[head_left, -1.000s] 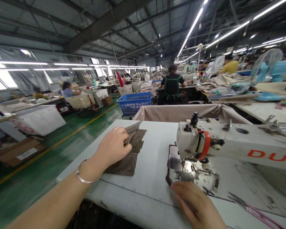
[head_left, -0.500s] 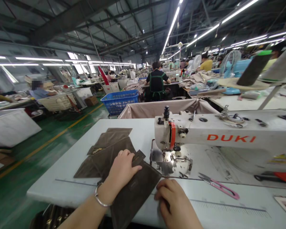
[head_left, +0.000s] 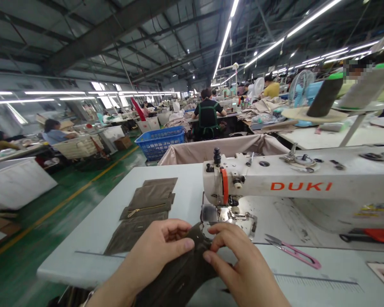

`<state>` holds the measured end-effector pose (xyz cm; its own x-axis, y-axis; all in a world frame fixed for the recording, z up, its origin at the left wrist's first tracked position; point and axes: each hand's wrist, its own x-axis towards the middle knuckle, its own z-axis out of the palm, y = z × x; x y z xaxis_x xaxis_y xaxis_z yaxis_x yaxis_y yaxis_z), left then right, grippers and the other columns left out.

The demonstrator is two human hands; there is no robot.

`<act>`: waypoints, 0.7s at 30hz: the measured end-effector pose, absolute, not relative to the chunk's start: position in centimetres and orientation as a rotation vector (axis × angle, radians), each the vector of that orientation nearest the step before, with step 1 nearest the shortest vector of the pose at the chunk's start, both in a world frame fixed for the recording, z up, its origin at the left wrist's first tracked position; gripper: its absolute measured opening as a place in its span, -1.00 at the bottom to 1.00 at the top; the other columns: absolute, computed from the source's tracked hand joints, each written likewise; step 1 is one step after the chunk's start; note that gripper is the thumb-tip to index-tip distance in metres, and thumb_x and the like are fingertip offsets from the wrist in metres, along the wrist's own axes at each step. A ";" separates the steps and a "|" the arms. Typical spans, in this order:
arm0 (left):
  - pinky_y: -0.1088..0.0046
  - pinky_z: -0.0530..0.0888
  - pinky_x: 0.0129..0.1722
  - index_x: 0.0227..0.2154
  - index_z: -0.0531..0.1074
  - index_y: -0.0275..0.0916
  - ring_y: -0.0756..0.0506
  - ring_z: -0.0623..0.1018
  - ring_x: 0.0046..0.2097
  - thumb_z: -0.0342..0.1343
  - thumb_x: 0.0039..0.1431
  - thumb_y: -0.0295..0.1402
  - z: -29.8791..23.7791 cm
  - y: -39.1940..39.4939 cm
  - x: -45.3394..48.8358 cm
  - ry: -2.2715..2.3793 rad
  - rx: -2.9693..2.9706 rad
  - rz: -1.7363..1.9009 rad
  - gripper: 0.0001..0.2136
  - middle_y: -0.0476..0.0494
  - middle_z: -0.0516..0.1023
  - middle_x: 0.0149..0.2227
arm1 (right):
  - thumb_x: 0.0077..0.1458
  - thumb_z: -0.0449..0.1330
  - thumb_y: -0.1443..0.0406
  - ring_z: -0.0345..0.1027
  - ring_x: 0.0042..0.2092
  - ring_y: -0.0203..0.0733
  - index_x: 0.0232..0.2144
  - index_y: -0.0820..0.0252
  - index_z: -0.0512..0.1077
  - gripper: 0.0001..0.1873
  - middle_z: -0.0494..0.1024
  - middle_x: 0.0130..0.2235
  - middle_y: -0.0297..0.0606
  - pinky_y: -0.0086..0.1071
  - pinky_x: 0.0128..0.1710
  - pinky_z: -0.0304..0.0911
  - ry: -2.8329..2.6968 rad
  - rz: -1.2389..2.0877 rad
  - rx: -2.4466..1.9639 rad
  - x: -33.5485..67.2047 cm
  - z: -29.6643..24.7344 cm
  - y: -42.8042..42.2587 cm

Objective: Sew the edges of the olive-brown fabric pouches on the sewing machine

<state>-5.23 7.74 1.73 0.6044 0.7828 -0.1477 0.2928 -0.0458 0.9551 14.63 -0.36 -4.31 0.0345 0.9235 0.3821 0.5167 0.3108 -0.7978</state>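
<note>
In front of the sewing machine [head_left: 230, 200] a dark olive-brown fabric piece [head_left: 179, 279] is held up by its far end. My left hand [head_left: 156, 243] grips its left side, thumb on top and fingers curled behind. On the right edge my right hand [head_left: 237, 256] pinches the cloth between thumb and fingers. A small slit or label mark shows on the piece; its lower part runs out of view. To the left lie more pieces of the same cloth [head_left: 153, 192], one with a brass zipper [head_left: 147, 209].
Pink-handled thread snips [head_left: 296, 252] lie on the white table [head_left: 92, 238] right of my hands. Behind the machine stands a cloth-lined bin [head_left: 192, 152], with a blue basket [head_left: 161, 140] beyond. A co-worker [head_left: 208, 111] sits ahead, back turned. Thread cones [head_left: 324, 98] stand at right.
My left hand has lifted the fabric piece off the pile and turned it. My right hand has moved up from the table and now pinches its edge. The zippered piece is uncovered.
</note>
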 end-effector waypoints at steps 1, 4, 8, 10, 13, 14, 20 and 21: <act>0.44 0.44 -0.20 -0.17 0.55 -0.27 -0.11 0.57 -0.20 0.31 0.10 -0.24 1.9 7.3 -5.3 0.911 1.538 0.534 -0.73 -0.13 0.63 -0.23 | 0.14 0.23 0.34 0.35 0.05 -0.09 -0.39 0.08 0.37 -0.90 0.48 -0.01 -0.29 -0.24 0.05 0.24 -1.596 0.567 -1.337 14.7 -3.7 -0.6; 0.47 0.45 -0.17 -0.18 0.57 -0.28 -0.09 0.57 -0.21 0.35 0.08 -0.27 1.7 6.4 -5.2 0.886 1.349 0.626 -0.73 -0.14 0.64 -0.23 | 0.15 0.19 0.30 0.41 -0.07 -0.16 -0.42 0.08 0.35 -0.90 0.52 -0.12 -0.33 -0.36 -0.07 0.26 -1.547 0.650 -1.316 15.1 -2.3 -1.2; 0.45 0.47 -0.18 -0.20 0.60 -0.29 -0.11 0.59 -0.24 0.36 0.06 -0.27 1.1 5.7 -4.7 0.881 1.222 0.687 -0.73 -0.16 0.65 -0.28 | 0.18 0.14 0.28 0.42 -0.25 -0.24 -0.42 0.07 0.37 -0.89 0.52 -0.31 -0.41 -0.43 -0.24 0.26 -1.524 0.682 -1.339 15.3 -1.7 -1.9; 0.45 0.48 -0.21 -0.21 0.61 -0.30 -0.11 0.59 -0.27 0.37 0.05 -0.25 0.9 5.4 -4.5 0.891 1.206 0.705 -0.72 -0.17 0.65 -0.32 | 0.17 0.15 0.27 0.41 -0.30 -0.26 -0.42 0.06 0.38 -0.89 0.52 -0.35 -0.44 -0.43 -0.28 0.25 -1.514 0.645 -1.356 15.3 -1.7 -2.2; 0.49 0.47 -0.25 -0.23 0.62 -0.31 -0.09 0.58 -0.31 0.37 0.04 -0.24 0.9 5.0 -4.3 0.896 1.204 0.727 -0.72 -0.16 0.64 -0.35 | 0.16 0.15 0.27 0.40 -0.33 -0.28 -0.43 0.06 0.37 -0.89 0.51 -0.37 -0.46 -0.43 -0.30 0.24 -1.527 0.586 -1.344 15.2 -2.1 -2.4; 0.51 0.46 -0.26 -0.24 0.62 -0.30 -0.08 0.58 -0.31 0.38 0.03 -0.24 0.9 4.9 -4.3 0.902 1.205 0.737 -0.72 -0.15 0.64 -0.36 | 0.16 0.15 0.28 0.40 -0.33 -0.28 -0.43 0.06 0.36 -0.90 0.51 -0.37 -0.46 -0.43 -0.30 0.24 -1.532 0.581 -1.336 15.2 -2.3 -2.4; 0.50 0.44 -0.25 -0.26 0.61 -0.31 -0.08 0.54 -0.29 0.39 -0.02 -0.21 0.3 4.5 -4.2 0.950 1.219 0.775 -0.69 -0.12 0.61 -0.37 | 0.14 0.16 0.31 0.43 -0.29 -0.29 -0.45 0.07 0.36 -0.89 0.54 -0.34 -0.46 -0.45 -0.27 0.28 -1.506 0.620 -1.287 15.3 -2.3 -2.5; 0.50 0.43 -0.25 -0.25 0.60 -0.31 -0.09 0.54 -0.29 0.38 -0.01 -0.21 0.4 4.4 -4.2 0.957 1.232 0.770 -0.69 -0.12 0.60 -0.37 | 0.13 0.16 0.32 0.44 -0.29 -0.29 -0.45 0.07 0.36 -0.89 0.54 -0.33 -0.45 -0.45 -0.27 0.28 -1.507 0.639 -1.287 15.4 -2.2 -2.5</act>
